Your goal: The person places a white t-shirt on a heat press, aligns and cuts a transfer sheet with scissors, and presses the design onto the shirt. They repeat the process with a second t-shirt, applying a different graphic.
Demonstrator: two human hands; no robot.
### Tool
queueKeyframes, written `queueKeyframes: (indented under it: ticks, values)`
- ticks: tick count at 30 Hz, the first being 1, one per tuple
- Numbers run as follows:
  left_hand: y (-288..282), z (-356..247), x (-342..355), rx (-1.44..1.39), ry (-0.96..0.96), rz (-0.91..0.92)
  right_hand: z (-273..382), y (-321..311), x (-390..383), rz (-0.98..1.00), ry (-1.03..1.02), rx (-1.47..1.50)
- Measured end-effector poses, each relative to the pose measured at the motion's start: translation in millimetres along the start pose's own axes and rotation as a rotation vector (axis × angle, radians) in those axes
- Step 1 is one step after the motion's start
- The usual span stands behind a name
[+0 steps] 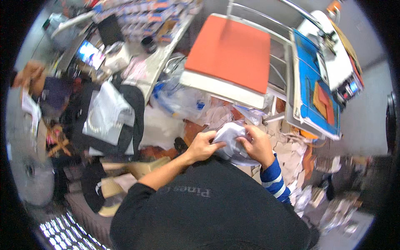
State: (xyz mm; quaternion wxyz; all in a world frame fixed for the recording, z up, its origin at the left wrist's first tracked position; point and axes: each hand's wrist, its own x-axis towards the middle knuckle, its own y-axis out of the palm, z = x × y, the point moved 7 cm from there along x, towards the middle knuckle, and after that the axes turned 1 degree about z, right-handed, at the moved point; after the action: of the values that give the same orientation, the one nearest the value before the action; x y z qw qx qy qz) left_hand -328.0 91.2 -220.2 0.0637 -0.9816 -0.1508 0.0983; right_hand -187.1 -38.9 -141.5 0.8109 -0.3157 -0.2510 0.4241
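In front of my chest I hold a crumpled, thin white piece [230,134]; whether it is a bag, paper or cloth, I cannot make out. My left hand [203,146] pinches its left edge between thumb and fingers. On the opposite edge, my right hand [257,146] grips it with bent fingers and the thumb toward the middle. Its lower part hangs greyish and wrinkled below both hands. Just beyond stands a platform with a flat orange-red top [231,52] and a thick white front edge. Neither hand touches it.
Right of the platform is a blue panel [314,89] bearing orange pieces, beside metal rails [266,16]. Pale scraps [287,166] litter the floor. Clear plastic bags [183,102] lie left of the platform. A black chair [135,98] holds white material. Another person's hand [32,73] shows far left.
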Motion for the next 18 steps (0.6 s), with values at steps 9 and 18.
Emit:
queueKeyframes:
  ticks: [9, 18]
  values:
    - [33, 29, 20, 0.269, 0.086, 0.18, -127, 46, -91, 0.233, 0.448, 0.236]
    - [84, 46, 35, 0.675, 0.071, 0.517, -340, 70, -408, -0.853, 1.416, 0.87]
